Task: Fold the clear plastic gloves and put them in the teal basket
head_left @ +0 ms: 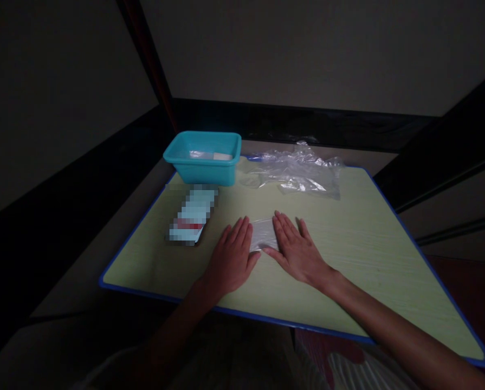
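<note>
Flat on the table [372, 260] lies a small clear plastic bag [263, 235], its surface shiny and slightly creased. My left hand [234, 254] rests palm down over its left side, fingers stretched out and pointing away from me. Over the right side lies my right hand [295, 244], also palm down, with the fingers extended and the thumb pointing inward. The two thumbs come close together at the near edge of the bag. Parts of the bag under both hands are hidden.
A turquoise plastic basket [204, 172] stands at the back left, with pale items inside that I cannot make out. In front of it lies a phone [193, 214] with a blurred screen. Crumpled clear plastic bags [303, 173] spread along the back. Blue edging [266, 318] borders the table.
</note>
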`<state>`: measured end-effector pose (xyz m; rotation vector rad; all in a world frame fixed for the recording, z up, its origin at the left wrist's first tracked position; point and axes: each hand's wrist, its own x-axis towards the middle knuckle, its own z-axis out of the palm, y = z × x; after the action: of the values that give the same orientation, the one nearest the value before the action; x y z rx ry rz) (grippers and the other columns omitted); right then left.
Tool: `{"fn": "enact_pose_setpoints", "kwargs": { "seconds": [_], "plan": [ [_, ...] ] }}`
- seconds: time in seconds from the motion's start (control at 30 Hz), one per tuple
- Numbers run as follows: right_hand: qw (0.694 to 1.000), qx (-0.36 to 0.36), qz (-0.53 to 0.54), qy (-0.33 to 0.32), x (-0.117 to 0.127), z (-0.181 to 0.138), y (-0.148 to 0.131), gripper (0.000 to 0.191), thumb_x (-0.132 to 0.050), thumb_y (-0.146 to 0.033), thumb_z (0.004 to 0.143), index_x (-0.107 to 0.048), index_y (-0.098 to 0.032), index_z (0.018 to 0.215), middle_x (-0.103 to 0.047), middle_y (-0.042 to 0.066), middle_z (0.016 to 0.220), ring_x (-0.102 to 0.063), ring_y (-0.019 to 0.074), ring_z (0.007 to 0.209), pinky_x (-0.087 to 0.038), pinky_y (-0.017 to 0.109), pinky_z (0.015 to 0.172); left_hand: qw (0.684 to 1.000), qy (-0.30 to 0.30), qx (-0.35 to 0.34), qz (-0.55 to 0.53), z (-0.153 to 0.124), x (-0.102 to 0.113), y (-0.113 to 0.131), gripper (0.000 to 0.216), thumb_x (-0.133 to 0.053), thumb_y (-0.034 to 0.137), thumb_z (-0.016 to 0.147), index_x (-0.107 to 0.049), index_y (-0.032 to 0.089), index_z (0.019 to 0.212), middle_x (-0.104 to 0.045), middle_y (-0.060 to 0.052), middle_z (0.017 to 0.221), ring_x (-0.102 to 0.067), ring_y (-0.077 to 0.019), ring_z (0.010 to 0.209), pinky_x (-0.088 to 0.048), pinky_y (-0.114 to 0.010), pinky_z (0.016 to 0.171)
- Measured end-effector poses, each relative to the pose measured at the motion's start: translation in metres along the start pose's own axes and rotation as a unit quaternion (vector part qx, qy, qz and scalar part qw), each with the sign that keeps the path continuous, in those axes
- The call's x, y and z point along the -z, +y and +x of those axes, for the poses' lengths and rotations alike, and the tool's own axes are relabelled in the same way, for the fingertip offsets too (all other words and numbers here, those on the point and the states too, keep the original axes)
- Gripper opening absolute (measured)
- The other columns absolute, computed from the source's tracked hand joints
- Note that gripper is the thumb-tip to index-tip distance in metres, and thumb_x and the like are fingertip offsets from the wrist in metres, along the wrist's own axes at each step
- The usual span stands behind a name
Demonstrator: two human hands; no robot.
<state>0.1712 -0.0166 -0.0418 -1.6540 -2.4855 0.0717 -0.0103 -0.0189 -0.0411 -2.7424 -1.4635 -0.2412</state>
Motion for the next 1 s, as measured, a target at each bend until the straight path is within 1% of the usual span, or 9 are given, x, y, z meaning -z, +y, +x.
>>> {"fn": "enact_pose_setpoints", "kwargs": {
  "seconds": [0.13, 0.37, 0.53, 0.63, 0.73, 0.8, 0.87, 0.93, 1.0],
  "plan": [
    [1.000, -0.020, -0.006, -0.008, 0.000, -0.001, 0.006, 0.089, -0.007, -0.067, 0.085, -0.028, 0.000, 0.139, -0.027, 0.023, 0.144, -0.024, 0.0299, 0.134, -0.014, 0.052, 0.107, 1.000, -0.007, 0.003, -0.003, 0.000, 0.001, 0.000, 0.054, -0.040, 0.033, 0.090, -0.035, 0.000, 0.133, -0.032, -0.022, 0.143, -0.027, -0.0292, 0.134, -0.027, -0.045, 0.107],
    [0.999, -0.036, -0.012, 0.002, -0.002, -0.006, 0.019, 0.087, -0.010, -0.068, 0.084, -0.017, -0.004, 0.143, -0.026, 0.021, 0.145, -0.023, 0.0298, 0.135, -0.014, 0.054, 0.106, 1.000, -0.005, -0.001, -0.009, 0.000, 0.002, -0.001, 0.054, -0.040, 0.032, 0.090, -0.034, -0.001, 0.133, -0.031, -0.022, 0.143, -0.026, -0.0291, 0.134, -0.028, -0.046, 0.106],
    [0.999, -0.048, -0.016, -0.006, -0.001, -0.008, 0.032, 0.092, -0.012, -0.071, 0.082, -0.014, -0.002, 0.143, -0.023, 0.024, 0.145, -0.020, 0.0311, 0.135, -0.015, 0.057, 0.105, 1.000, 0.000, -0.004, -0.017, -0.001, 0.002, -0.001, 0.057, -0.040, 0.032, 0.090, -0.029, -0.001, 0.135, -0.028, -0.023, 0.144, -0.024, -0.0290, 0.135, -0.028, -0.046, 0.106],
    [0.999, -0.047, -0.018, 0.006, 0.002, -0.007, 0.038, 0.092, -0.018, -0.071, 0.082, -0.010, -0.004, 0.144, -0.022, 0.023, 0.146, -0.020, 0.0331, 0.135, -0.015, 0.060, 0.104, 0.999, 0.017, -0.007, -0.037, -0.002, 0.000, -0.003, 0.060, -0.042, 0.032, 0.089, -0.024, 0.000, 0.137, -0.028, -0.023, 0.144, -0.021, -0.0284, 0.136, -0.027, -0.046, 0.106],
    [0.999, -0.012, -0.009, 0.037, 0.008, -0.004, 0.036, 0.087, -0.028, -0.067, 0.083, -0.007, -0.009, 0.145, -0.024, 0.021, 0.146, -0.022, 0.0329, 0.135, -0.016, 0.060, 0.104, 0.994, 0.050, -0.009, -0.092, -0.004, -0.003, -0.007, 0.068, -0.046, 0.030, 0.086, -0.013, 0.005, 0.141, -0.024, -0.023, 0.146, -0.017, -0.0274, 0.137, -0.027, -0.045, 0.107],
    [0.998, 0.040, 0.000, 0.055, 0.015, -0.003, 0.029, 0.075, -0.033, -0.059, 0.087, -0.016, -0.012, 0.144, -0.033, 0.019, 0.143, -0.029, 0.0298, 0.132, -0.018, 0.057, 0.105, 0.987, 0.071, -0.001, -0.147, -0.005, -0.004, -0.010, 0.076, -0.052, 0.026, 0.083, -0.008, 0.008, 0.142, -0.023, -0.023, 0.146, -0.019, -0.0282, 0.136, -0.028, -0.045, 0.106],
    [0.991, 0.112, 0.000, 0.076, 0.021, -0.001, 0.019, 0.055, -0.037, -0.046, 0.091, -0.037, -0.014, 0.136, -0.048, 0.016, 0.133, -0.041, 0.0255, 0.124, -0.022, 0.052, 0.105, 0.975, 0.091, 0.015, -0.203, -0.007, -0.004, -0.012, 0.080, -0.056, 0.021, 0.079, -0.008, 0.012, 0.142, -0.031, -0.021, 0.143, -0.030, -0.0282, 0.132, -0.031, -0.045, 0.104],
    [0.978, 0.185, -0.009, 0.100, 0.024, 0.000, 0.008, 0.036, -0.041, -0.035, 0.092, -0.056, -0.015, 0.119, -0.062, 0.011, 0.117, -0.053, 0.0217, 0.111, -0.030, 0.045, 0.103, 0.964, 0.112, 0.027, -0.240, -0.007, -0.004, -0.014, 0.080, -0.059, 0.017, 0.076, -0.011, 0.015, 0.141, -0.044, -0.018, 0.135, -0.042, -0.0270, 0.125, -0.036, -0.043, 0.101],
    [0.964, 0.238, -0.025, 0.115, 0.024, 0.000, -0.002, 0.024, -0.046, -0.027, 0.092, -0.065, -0.016, 0.101, -0.068, 0.007, 0.101, -0.059, 0.0190, 0.096, -0.037, 0.039, 0.098, 0.960, 0.125, 0.029, -0.250, -0.007, -0.004, -0.014, 0.080, -0.060, 0.015, 0.074, -0.015, 0.016, 0.140, -0.053, -0.014, 0.125, -0.048, -0.0263, 0.117, -0.039, -0.043, 0.099]
  ]
}}
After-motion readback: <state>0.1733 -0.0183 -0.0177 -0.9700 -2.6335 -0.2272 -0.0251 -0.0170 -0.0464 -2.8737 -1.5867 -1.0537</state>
